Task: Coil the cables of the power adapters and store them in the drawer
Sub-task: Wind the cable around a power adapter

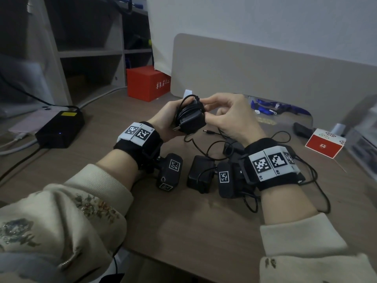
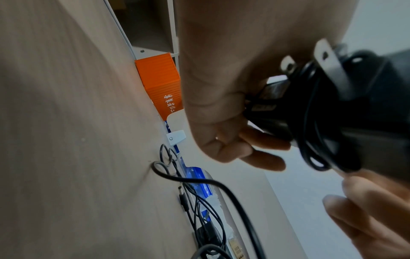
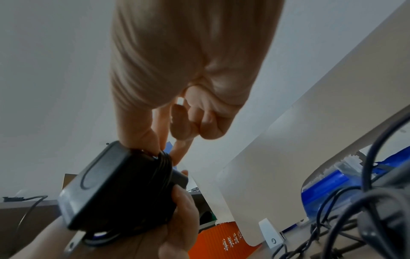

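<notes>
1. Above the brown wood-grain desk (image 1: 183,225), the left hand (image 1: 163,121) grips a black box-shaped power adapter (image 1: 191,119), its fingers curled round the body
2. From the left wrist view, the two flat metal plug prongs (image 2: 330,68) of that adapter stick out near the palm, and thin black cable (image 2: 310,122) lies wound in several turns around the body
3. The right hand (image 1: 228,115) pinches the cable at the top of the adapter between thumb and forefinger; its other fingers are curled in toward the palm, as the right wrist view shows
4. A loose tail of the black cable hangs from the held adapter down to the desk, ending in a small barrel connector (image 1: 208,132) that lies on the wood just under the right hand
5. A second black power adapter (image 1: 199,173) lies on the desk between the two wrists, its cable uncoiled and trailing in loops to the right
6. A further dark adapter body (image 1: 231,147) shows partly behind the right wrist, with more slack black cable spread around it
7. A red ribbed box (image 1: 145,82) stands at the far left end of the beige desk divider panel (image 1: 265,74)
8. A larger black power brick with a yellow label (image 1: 61,127) sits at the desk's left side, and a small red and white carton (image 1: 324,145) at the right
</notes>
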The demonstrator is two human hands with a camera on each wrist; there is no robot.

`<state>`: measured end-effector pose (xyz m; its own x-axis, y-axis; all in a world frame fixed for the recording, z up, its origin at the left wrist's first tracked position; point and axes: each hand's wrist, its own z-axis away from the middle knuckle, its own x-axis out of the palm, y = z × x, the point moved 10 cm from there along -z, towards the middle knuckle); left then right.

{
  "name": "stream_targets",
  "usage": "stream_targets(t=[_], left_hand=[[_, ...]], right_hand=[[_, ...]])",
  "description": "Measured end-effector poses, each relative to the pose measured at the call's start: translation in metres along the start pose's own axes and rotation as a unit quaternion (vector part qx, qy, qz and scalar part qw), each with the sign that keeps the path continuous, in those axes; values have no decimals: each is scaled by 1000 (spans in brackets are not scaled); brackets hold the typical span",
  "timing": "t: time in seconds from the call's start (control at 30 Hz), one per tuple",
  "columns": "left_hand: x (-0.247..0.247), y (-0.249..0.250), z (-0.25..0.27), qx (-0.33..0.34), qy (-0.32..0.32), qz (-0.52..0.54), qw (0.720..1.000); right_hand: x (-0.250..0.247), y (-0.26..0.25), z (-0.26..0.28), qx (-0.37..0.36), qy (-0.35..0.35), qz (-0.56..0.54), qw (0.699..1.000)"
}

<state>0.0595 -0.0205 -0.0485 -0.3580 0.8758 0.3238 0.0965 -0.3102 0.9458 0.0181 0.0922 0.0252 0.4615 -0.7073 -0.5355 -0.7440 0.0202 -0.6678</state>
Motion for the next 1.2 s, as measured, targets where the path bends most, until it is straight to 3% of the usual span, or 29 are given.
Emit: stream_targets(t=[0.2, 0.33, 0.4, 0.53, 0.6, 0.73, 0.9, 1.2], left_hand=[[3, -4, -1, -11, -11, -82, 996], [0, 5, -5, 54, 16, -76, 995], [6, 7, -5, 66, -6, -90, 994], [11, -1, -3, 4, -51, -82, 995], [13, -1, -2, 4, -66, -89, 994], [10, -2, -4, 21, -45, -148, 988], [2, 5, -11, 56, -7, -103, 993], [0, 7, -10, 71, 4, -112, 991]], right_hand=[[-8, 2, -1, -11, 17, -12, 1000], [-9, 4, -1, -18, 20, -4, 1000], [-10, 4, -1, -20, 21, -8, 1000], [-10, 5, -2, -16, 19, -7, 1000], [-7, 3, -1, -18, 6, 6, 1000], [-2, -2, 0, -25, 10, 50, 998], [-5, -4, -4, -24, 39, 111, 993], [3, 2, -4, 8, -5, 150, 989]])
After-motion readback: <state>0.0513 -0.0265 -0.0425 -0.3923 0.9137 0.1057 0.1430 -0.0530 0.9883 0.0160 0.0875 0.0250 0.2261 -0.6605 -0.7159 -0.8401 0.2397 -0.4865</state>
